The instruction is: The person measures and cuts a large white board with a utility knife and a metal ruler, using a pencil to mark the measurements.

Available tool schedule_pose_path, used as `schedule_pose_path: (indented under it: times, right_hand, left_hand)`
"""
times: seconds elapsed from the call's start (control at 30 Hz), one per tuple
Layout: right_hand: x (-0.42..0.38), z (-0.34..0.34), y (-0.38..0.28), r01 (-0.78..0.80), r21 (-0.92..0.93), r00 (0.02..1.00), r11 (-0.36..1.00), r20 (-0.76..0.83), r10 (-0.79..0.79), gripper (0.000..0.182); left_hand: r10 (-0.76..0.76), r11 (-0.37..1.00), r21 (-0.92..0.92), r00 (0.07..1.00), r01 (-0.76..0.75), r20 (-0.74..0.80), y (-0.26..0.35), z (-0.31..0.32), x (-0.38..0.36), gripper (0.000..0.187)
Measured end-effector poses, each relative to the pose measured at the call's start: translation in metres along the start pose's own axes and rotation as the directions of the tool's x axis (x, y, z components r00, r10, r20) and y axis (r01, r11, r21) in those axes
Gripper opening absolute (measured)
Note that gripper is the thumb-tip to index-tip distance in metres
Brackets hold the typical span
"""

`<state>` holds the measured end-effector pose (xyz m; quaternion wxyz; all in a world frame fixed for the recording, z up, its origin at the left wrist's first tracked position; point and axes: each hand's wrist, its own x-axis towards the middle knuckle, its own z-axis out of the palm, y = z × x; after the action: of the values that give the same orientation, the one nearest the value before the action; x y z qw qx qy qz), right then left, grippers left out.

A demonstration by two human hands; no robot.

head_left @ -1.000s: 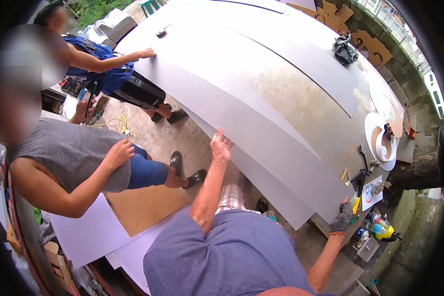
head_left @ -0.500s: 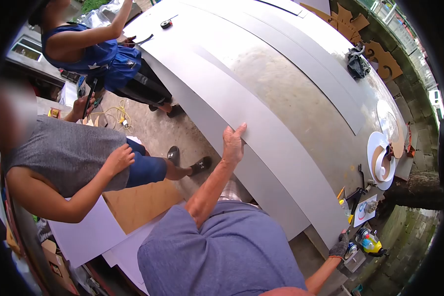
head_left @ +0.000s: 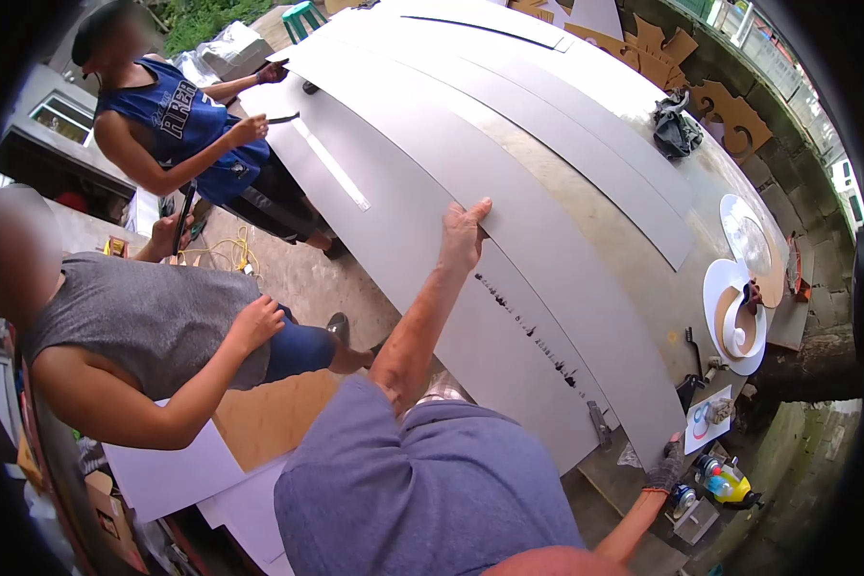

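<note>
A long grey sheet strip (head_left: 547, 206) spans the table lengthwise. My left hand (head_left: 464, 233), bare, is closed on its near edge around mid-length, thumb on top. At the strip's right end, my right hand (head_left: 664, 468) in a dark glove grips the end edge, its fingers partly hidden. Below the strip lies a wider grey sheet (head_left: 403, 240) bearing a row of dark smudges (head_left: 528, 331) and a white strip (head_left: 331, 161). A slim dark tool like a utility knife (head_left: 598, 424) rests near that sheet's right end.
Across the left side, a person in blue (head_left: 178, 120) holds a dark tool by the strip's far end. Closer, another person in grey (head_left: 154, 326) holds a phone. A black bag (head_left: 677, 125), white cut-out rings (head_left: 734, 317) and a yellow bottle (head_left: 732, 483) sit to the right.
The strip has shifted away from me over the table, uncovering the smudges, white strip and slim tool on the sheet below. The person in blue has lowered a raised arm.
</note>
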<state>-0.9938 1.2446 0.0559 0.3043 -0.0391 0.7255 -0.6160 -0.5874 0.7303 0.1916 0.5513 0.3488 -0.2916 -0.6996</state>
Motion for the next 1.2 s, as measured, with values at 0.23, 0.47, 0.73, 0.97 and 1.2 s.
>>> schedule_pose_path:
  times: [0.23, 0.47, 0.73, 0.97, 1.2]
  right_hand:
    - [0.081, 0.114, -0.049, 0.033, 0.065, 0.998, 0.997, -0.047, -0.03, 0.042]
    - [0.187, 0.25, -0.038, 0.024, -0.669, 0.963, 0.743, -0.183, -0.196, 0.052]
    - [0.282, 0.27, -0.051, -0.06, -0.756, 0.97, 0.652, -0.2, -0.141, 0.063]
    - [0.341, 0.25, 0.001, -0.164, -0.811, 0.975, 0.561, -0.221, -0.033, 0.072]
    - [0.275, 0.264, -0.008, -0.208, -0.814, 0.957, 0.543, -0.284, -0.059, 0.069]
  left_hand:
    - [0.011, 0.999, 0.048, 0.992, -0.005, -0.123, -0.019, -0.03, 0.161, 0.03]
    - [0.237, 0.2, 0.98, 0.97, 0.009, -0.058, -0.092, -0.087, 0.121, 0.071]
    - [0.301, -0.134, 0.944, 0.895, -0.303, 0.33, -0.132, -0.127, 0.065, 0.055]
    - [0.297, -0.201, 0.944, 0.902, -0.262, 0.314, -0.128, -0.122, 0.068, 0.06]
    - [0.252, -0.176, 0.954, 0.926, -0.242, 0.281, -0.122, -0.081, 0.124, 0.073]
